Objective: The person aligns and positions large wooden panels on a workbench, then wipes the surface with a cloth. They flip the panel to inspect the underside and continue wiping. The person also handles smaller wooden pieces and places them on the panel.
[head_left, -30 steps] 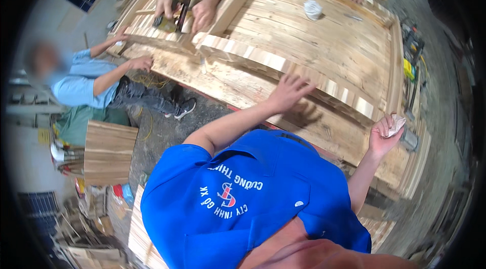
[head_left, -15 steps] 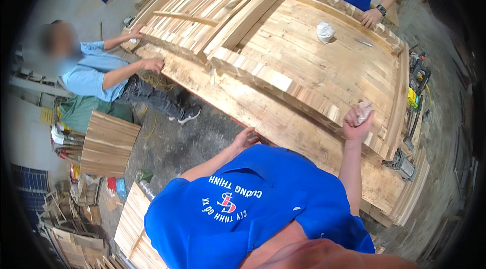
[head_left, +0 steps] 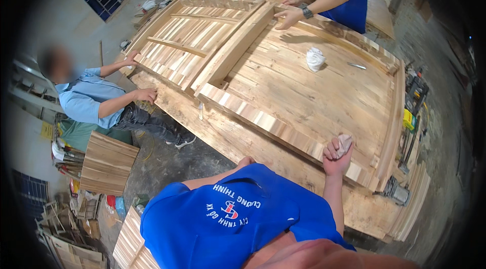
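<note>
My right hand is closed around a crumpled whitish rag, over the near rail of a large wooden frame close to its right corner. My left hand is at the front edge of the workbench; my shirt hides most of it, and its fingers cannot be made out. The frame lies flat on the bench, with a planked panel inside its right part and slats across its left part. A second crumpled white rag rests on the panel, near a small metal tool.
A person in light blue stands at the bench's left end, hands on the wood. Across the bench are two people in blue shirts; one reaches a hand over the frame. Power tools lie to the right. A wooden board leans at the left.
The view has tilted, so the bench sits lower. My right hand has moved slightly nearer and left with the rag. The far person's hand has left the rail and reaches over the frame.
</note>
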`<state>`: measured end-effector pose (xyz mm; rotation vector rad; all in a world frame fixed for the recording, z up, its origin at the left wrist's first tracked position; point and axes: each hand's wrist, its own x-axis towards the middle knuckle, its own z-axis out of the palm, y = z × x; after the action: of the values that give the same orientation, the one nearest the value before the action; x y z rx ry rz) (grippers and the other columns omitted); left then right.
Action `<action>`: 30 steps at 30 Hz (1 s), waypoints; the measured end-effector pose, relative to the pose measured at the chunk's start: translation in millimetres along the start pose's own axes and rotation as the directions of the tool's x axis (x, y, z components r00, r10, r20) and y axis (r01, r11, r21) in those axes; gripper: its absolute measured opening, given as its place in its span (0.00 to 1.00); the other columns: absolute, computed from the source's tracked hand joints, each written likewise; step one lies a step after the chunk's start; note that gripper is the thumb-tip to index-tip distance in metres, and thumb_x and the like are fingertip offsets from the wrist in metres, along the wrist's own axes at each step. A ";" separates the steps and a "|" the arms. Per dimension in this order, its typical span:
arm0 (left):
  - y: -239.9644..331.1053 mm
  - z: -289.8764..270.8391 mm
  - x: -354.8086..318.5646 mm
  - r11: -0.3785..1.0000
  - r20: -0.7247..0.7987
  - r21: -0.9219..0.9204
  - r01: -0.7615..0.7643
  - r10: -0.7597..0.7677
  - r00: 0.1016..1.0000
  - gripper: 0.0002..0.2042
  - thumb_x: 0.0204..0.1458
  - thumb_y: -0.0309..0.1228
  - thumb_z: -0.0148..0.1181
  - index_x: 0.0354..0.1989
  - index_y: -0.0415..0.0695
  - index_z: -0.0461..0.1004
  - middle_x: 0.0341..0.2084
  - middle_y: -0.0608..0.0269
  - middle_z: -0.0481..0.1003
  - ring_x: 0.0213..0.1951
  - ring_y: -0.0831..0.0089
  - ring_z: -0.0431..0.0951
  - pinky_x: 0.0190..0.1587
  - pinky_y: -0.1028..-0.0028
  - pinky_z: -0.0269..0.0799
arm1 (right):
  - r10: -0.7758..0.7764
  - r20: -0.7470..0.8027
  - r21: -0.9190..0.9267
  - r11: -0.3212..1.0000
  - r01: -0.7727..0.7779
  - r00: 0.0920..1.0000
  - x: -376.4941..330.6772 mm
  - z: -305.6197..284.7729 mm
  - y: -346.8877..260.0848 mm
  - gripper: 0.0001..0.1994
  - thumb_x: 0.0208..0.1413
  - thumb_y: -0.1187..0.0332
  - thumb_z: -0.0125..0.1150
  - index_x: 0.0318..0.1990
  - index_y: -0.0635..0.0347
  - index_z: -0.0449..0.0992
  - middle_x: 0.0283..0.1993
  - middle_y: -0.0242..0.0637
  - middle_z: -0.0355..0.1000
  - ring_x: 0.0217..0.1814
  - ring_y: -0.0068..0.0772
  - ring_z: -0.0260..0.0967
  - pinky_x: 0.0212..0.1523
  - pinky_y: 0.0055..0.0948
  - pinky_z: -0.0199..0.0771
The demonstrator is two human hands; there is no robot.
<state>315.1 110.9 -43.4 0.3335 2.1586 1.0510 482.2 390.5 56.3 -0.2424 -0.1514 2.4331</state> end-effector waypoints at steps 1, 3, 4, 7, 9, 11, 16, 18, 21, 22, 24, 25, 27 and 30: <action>-2.3 -4.6 0.0 0.999 0.036 0.042 0.003 -0.005 0.999 0.10 0.44 0.34 0.62 0.27 0.42 0.72 0.26 0.58 0.75 0.31 0.71 0.73 0.33 0.70 0.71 | 0.000 -0.033 -0.006 1.000 0.000 0.999 0.1 2.6 2.0 0.26 0.63 0.45 0.33 0.49 0.58 0.68 0.24 0.33 0.58 0.16 0.22 0.49 0.16 0.22 0.48; 0.8 -7.2 3.8 0.993 0.093 0.115 0.014 -0.025 0.995 0.08 0.44 0.32 0.62 0.28 0.42 0.72 0.25 0.58 0.75 0.30 0.71 0.74 0.33 0.70 0.71 | -0.010 0.017 0.013 1.000 0.009 1.000 1.3 -2.6 -0.6 0.26 0.61 0.47 0.37 0.55 0.56 0.65 0.30 0.34 0.60 0.23 0.25 0.53 0.24 0.25 0.54; 3.3 -7.2 3.4 0.988 0.100 0.149 0.047 -0.062 0.993 0.08 0.43 0.31 0.62 0.28 0.42 0.73 0.24 0.58 0.75 0.30 0.70 0.74 0.34 0.71 0.71 | -0.031 -0.052 0.028 0.999 0.032 0.998 -0.1 0.3 -0.2 0.25 0.60 0.48 0.38 0.57 0.55 0.64 0.31 0.34 0.61 0.25 0.26 0.54 0.26 0.26 0.55; 8.2 -6.7 8.6 0.967 0.079 0.182 0.180 -0.197 0.977 0.07 0.42 0.28 0.62 0.29 0.42 0.73 0.22 0.58 0.75 0.29 0.69 0.75 0.34 0.71 0.71 | -0.067 -0.046 0.011 0.998 0.068 0.997 0.1 -3.5 1.6 0.29 0.54 0.59 0.47 0.64 0.51 0.55 0.41 0.33 0.64 0.34 0.28 0.58 0.34 0.31 0.59; 3.6 -0.8 9.4 0.967 0.041 0.148 0.207 -0.215 0.976 0.06 0.41 0.26 0.62 0.29 0.42 0.74 0.21 0.58 0.75 0.28 0.69 0.76 0.35 0.71 0.72 | -0.108 -0.158 -0.073 0.993 0.097 0.981 0.2 0.3 5.8 0.32 0.51 0.63 0.50 0.66 0.50 0.53 0.44 0.33 0.65 0.35 0.28 0.59 0.35 0.31 0.61; -3.8 4.3 4.7 0.995 0.010 0.065 0.075 -0.076 0.997 0.06 0.41 0.26 0.60 0.29 0.41 0.73 0.19 0.59 0.74 0.26 0.68 0.75 0.34 0.71 0.71 | -0.074 -0.125 -0.121 0.991 0.059 0.989 1.1 -3.3 4.5 0.33 0.50 0.67 0.50 0.67 0.48 0.51 0.46 0.32 0.65 0.36 0.28 0.60 0.36 0.31 0.62; -17.9 4.7 29.4 0.515 0.307 -0.620 0.592 -0.536 0.787 0.09 0.41 0.28 0.54 0.32 0.38 0.71 0.22 0.55 0.71 0.23 0.67 0.69 0.30 0.68 0.68 | 0.038 -0.051 -0.012 0.999 -0.039 0.998 1.5 -20.5 -4.0 0.31 0.51 0.72 0.47 0.65 0.49 0.53 0.48 0.36 0.66 0.37 0.28 0.62 0.33 0.27 0.64; -15.4 13.1 29.5 0.526 0.217 -0.643 0.557 -0.572 0.791 0.11 0.42 0.30 0.52 0.34 0.38 0.70 0.26 0.51 0.70 0.24 0.66 0.66 0.30 0.68 0.67 | 0.034 -0.179 -0.029 0.999 -0.039 0.983 3.0 -15.0 -4.0 0.29 0.51 0.73 0.46 0.64 0.51 0.54 0.49 0.38 0.66 0.36 0.28 0.62 0.30 0.26 0.64; -11.4 -0.1 25.9 0.456 0.434 -0.623 0.636 -0.476 0.765 0.12 0.43 0.32 0.52 0.35 0.38 0.70 0.29 0.53 0.72 0.31 0.65 0.69 0.31 0.67 0.68 | -0.038 -0.295 -0.118 0.993 0.003 0.955 3.6 -3.1 -0.3 0.26 0.51 0.74 0.45 0.61 0.54 0.57 0.51 0.42 0.66 0.33 0.28 0.62 0.27 0.25 0.64; -2.8 -12.1 20.8 0.454 0.509 -0.562 0.691 -0.469 0.722 0.14 0.45 0.35 0.53 0.37 0.39 0.70 0.31 0.52 0.72 0.33 0.65 0.70 0.32 0.67 0.69 | -0.004 -0.282 -0.086 0.996 -0.021 0.959 3.3 -7.0 0.0 0.25 0.51 0.75 0.45 0.60 0.54 0.58 0.48 0.42 0.66 0.32 0.27 0.61 0.26 0.24 0.63; 8.9 -44.5 6.4 0.447 0.666 -0.445 0.776 -0.413 0.620 0.17 0.48 0.39 0.54 0.41 0.40 0.69 0.33 0.52 0.73 0.34 0.66 0.72 0.33 0.67 0.71 | 0.072 -0.256 -0.019 0.997 -0.079 0.964 6.6 -22.9 -7.0 0.25 0.51 0.76 0.44 0.59 0.55 0.59 0.44 0.41 0.66 0.30 0.26 0.60 0.25 0.23 0.62; 6.2 -65.9 2.2 0.448 0.742 -0.387 0.806 -0.367 0.560 0.18 0.49 0.41 0.54 0.42 0.40 0.69 0.33 0.52 0.74 0.34 0.66 0.73 0.33 0.68 0.71 | 0.109 -0.211 -0.071 0.989 -0.127 0.971 10.3 -23.6 -6.6 0.25 0.51 0.76 0.43 0.59 0.55 0.59 0.42 0.40 0.65 0.29 0.25 0.59 0.24 0.23 0.60; -3.0 -112.8 6.5 0.828 0.648 -0.121 0.547 -0.352 0.676 0.20 0.50 0.45 0.55 0.43 0.41 0.70 0.34 0.54 0.75 0.31 0.68 0.76 0.32 0.70 0.73 | 0.175 -0.123 -0.159 0.968 -0.194 0.977 15.9 -16.9 8.3 0.24 0.50 0.77 0.42 0.59 0.56 0.59 0.36 0.39 0.64 0.27 0.24 0.57 0.22 0.21 0.58; -11.8 -174.9 20.6 0.948 0.317 0.314 0.051 -0.156 0.936 0.16 0.50 0.41 0.54 0.37 0.39 0.75 0.29 0.61 0.77 0.29 0.72 0.76 0.33 0.75 0.72 | 0.186 -0.025 -0.338 0.923 -0.184 0.982 36.9 39.7 60.8 0.20 0.57 0.68 0.42 0.58 0.54 0.60 0.31 0.35 0.60 0.24 0.21 0.54 0.21 0.19 0.53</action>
<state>180.3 11.1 11.8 0.4959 1.9927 0.5518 408.1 366.0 79.6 -0.4172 -0.5787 2.5849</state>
